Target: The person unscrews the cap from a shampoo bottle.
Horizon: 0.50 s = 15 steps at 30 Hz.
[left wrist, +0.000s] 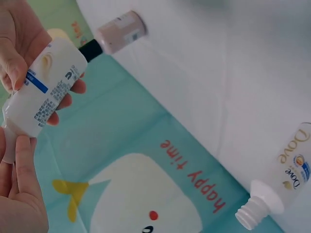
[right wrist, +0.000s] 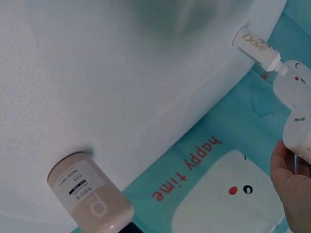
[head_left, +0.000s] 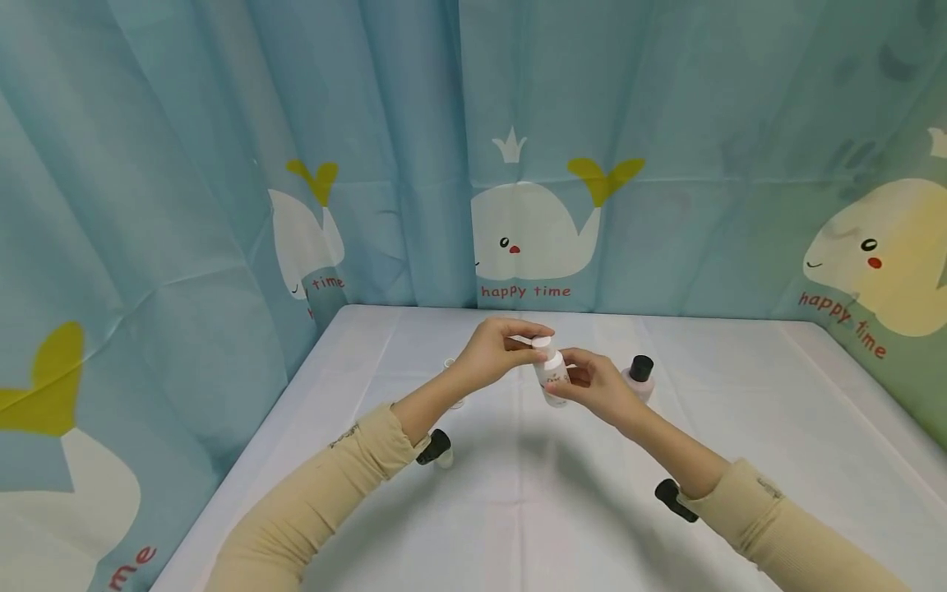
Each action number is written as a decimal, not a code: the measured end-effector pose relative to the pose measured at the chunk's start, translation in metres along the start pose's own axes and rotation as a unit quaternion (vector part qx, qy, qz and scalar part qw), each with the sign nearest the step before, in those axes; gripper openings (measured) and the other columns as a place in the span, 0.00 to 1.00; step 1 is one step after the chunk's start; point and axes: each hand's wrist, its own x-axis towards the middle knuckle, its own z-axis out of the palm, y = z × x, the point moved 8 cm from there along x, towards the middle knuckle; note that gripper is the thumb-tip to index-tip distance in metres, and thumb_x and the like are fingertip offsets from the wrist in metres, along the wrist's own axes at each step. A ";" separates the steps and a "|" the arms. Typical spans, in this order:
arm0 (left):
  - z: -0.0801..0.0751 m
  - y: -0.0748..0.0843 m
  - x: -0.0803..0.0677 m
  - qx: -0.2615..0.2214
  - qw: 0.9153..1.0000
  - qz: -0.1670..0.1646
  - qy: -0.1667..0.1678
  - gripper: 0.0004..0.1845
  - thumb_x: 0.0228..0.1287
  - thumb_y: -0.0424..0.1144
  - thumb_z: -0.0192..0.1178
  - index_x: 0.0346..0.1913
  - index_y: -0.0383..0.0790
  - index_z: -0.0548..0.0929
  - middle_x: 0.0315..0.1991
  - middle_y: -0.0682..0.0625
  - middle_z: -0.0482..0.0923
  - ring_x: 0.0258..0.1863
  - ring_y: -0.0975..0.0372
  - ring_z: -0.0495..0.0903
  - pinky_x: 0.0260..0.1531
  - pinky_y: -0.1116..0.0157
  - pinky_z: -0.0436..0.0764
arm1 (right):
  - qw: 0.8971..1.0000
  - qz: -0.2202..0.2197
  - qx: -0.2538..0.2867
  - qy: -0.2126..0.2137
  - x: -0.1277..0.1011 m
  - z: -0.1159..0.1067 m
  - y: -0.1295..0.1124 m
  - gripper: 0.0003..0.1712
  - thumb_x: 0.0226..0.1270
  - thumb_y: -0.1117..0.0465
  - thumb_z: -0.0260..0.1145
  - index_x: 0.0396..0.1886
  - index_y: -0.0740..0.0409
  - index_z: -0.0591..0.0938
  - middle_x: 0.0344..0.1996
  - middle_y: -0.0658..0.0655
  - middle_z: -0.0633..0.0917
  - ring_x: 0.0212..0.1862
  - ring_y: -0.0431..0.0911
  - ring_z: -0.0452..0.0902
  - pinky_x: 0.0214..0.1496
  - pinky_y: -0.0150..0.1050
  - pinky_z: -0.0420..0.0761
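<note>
Both hands meet above the middle of the table around a small white bottle [head_left: 552,376]. My left hand [head_left: 516,342] pinches its white cap [head_left: 542,340] from above, and my right hand [head_left: 575,388] grips the bottle's body from the right. In the left wrist view the white bottle [left wrist: 46,87] is tilted, with the left hand's fingers [left wrist: 22,165] at its cap end and the other hand's fingers [left wrist: 14,53] curled round its body. The right wrist view catches only part of the white bottle [right wrist: 297,121] above the right hand's fingers [right wrist: 291,179].
A pink bottle with a black cap [head_left: 639,378] stands just right of the hands. An uncapped white Dove bottle [left wrist: 284,177] stands behind the left hand. The white-covered table [head_left: 562,510] is walled on three sides by a blue whale-print curtain [head_left: 533,164].
</note>
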 end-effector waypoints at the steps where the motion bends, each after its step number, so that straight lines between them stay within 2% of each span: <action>1: -0.001 0.001 -0.002 -0.001 1.000 0.001 0.002 0.18 0.59 0.34 0.65 0.53 0.39 0.82 0.52 0.45 0.80 0.40 0.56 0.85 0.44 0.65 0.83 | 1.000 -0.002 0.000 -0.002 -0.002 0.001 -0.002 0.24 0.63 0.63 0.65 0.56 0.71 0.73 0.49 0.69 0.79 0.44 0.49 0.81 0.46 0.39 0.83; 8: -0.002 0.005 -0.014 -0.024 1.000 -0.002 0.009 0.17 0.58 0.32 0.65 0.52 0.38 0.82 0.52 0.45 0.81 0.39 0.57 0.85 0.45 0.64 0.83 | 1.000 -0.006 -0.015 -0.001 -0.012 0.005 -0.009 0.26 0.63 0.60 0.66 0.57 0.68 0.73 0.48 0.67 0.80 0.44 0.49 0.81 0.45 0.40 0.84; 15: -0.001 0.012 -0.023 -0.034 0.999 0.026 0.015 0.17 0.57 0.28 0.64 0.51 0.32 0.82 0.53 0.40 0.80 0.40 0.53 0.86 0.43 0.64 0.84 | 1.000 -0.018 -0.021 0.014 -0.020 0.005 -0.012 0.25 0.61 0.62 0.67 0.56 0.70 0.74 0.48 0.67 0.81 0.46 0.52 0.82 0.44 0.35 0.84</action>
